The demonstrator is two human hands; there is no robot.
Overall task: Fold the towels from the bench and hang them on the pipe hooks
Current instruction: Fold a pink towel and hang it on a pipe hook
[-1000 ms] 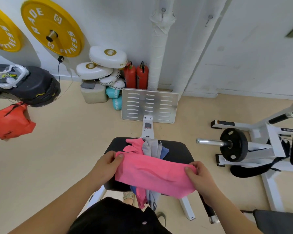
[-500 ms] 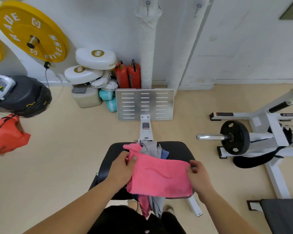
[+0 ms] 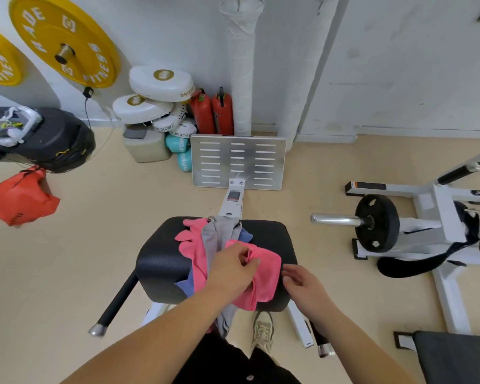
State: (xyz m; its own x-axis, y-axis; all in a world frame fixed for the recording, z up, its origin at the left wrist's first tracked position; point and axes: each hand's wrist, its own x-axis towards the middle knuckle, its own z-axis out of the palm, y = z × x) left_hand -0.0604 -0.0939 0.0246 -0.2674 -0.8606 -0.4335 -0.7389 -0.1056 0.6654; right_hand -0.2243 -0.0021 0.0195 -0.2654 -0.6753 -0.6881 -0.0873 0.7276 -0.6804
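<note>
Pinching a folded pink towel (image 3: pixel 263 275) at its far edge, the left hand (image 3: pixel 232 268) holds it over the black bench (image 3: pixel 161 261). The right hand (image 3: pixel 302 281) hovers just right of the towel, fingers loose and released. More towels (image 3: pixel 215 236) lie heaped on the bench beyond, with the white pipe (image 3: pixel 241 73) against the far wall.

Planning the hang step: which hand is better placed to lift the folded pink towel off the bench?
Probably the left hand: its fingers already pinch the pink towel on the bench. The right hand is open beside it.
</note>
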